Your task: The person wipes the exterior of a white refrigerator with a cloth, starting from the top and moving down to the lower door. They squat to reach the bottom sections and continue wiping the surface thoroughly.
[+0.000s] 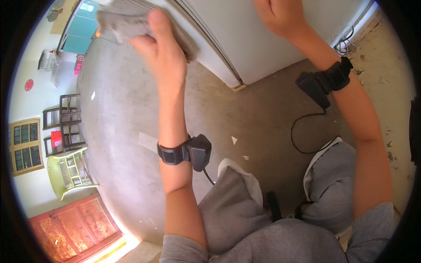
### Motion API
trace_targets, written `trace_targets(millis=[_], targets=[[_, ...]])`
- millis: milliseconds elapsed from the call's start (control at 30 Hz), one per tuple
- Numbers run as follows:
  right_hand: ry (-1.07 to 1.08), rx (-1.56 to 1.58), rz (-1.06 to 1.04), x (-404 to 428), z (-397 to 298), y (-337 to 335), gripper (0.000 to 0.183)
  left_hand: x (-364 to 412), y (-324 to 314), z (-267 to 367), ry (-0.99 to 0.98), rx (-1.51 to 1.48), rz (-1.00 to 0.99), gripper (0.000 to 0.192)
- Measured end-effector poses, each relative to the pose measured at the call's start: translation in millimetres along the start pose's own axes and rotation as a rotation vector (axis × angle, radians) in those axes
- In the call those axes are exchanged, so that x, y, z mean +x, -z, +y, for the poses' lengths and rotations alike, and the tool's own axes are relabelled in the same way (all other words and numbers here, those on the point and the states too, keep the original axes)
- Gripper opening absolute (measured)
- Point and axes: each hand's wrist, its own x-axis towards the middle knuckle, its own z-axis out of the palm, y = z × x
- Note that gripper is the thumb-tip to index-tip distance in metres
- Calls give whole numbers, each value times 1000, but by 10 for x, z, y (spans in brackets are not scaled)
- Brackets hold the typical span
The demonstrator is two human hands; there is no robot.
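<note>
A crumpled, ribbed grey cloth (126,19) is held in my left hand (167,52), thumb on top, and part of it hangs down past my wrist side. The hand is slightly blurred. Behind the cloth stands a white appliance that looks like a refrigerator (263,52), with a dark seam running down near its edge. My right hand (284,16) is in front of its flat white panel. The upper frame edge cuts off those fingers, so their grip and any contact are hidden. Each wrist wears a black strapped device with a cable.
Dark cables (344,41) lie by the wall behind the appliance. Paper scraps (234,140) dot the concrete floor (121,98). At left are dark wooden chairs (70,108), a green chair (67,172), a red door (74,227) and a turquoise cabinet (75,34). My grey-clad knees (233,200) are below.
</note>
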Motion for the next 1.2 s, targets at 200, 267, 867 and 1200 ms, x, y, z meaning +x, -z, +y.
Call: trace_targets(millis=[200,267,867,1200], targets=[[9,32,35,-31,10,-35,50,-240,-160,-230,-124,-98,123,55],[22,27,62,-42,22,-55,50,-554,-172,-405,-3,-41,32,53],[16,102,-66,-76,8,115,55,-593,71,-700,281,252,-67,79],[5,46,-131,-92,-18,114,57,-321,-116,-348,327,-366,-1,83]])
